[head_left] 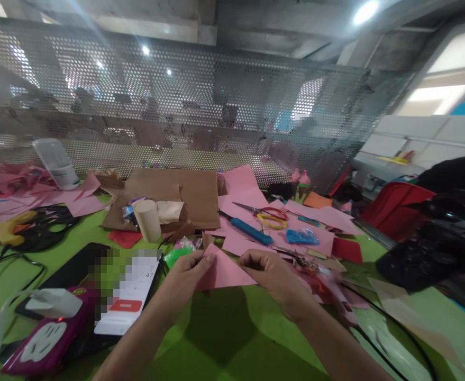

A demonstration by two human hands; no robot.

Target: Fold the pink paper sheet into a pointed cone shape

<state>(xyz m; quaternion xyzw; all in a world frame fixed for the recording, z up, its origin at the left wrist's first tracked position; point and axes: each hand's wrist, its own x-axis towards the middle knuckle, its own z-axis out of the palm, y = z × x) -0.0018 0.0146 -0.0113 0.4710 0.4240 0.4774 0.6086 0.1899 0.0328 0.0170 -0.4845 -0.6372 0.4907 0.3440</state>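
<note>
Between my two hands is a piece of pink paper (232,272), raised over the green table (220,338). My left hand (190,270) pinches its left edge, with the thumb on top. At the right edge, my right hand (266,270) grips the paper between thumb and bent fingers. The sheet looks pointed at the top; whether it is folded I cannot tell. Just beyond the hands lie a blue-handled tool (251,231) and scissors with red and yellow handles (272,217), on more pink paper. A bright green item (179,254) sits beside my left hand.
To the left are a lit phone (131,293), a purple power strip (44,338) with a white plug, and a yellow tool (8,228). Cardboard (192,190) and a pale roll (147,219) stand behind. A black cable (394,317) crosses the right. Perforated metal (200,116) borders the back.
</note>
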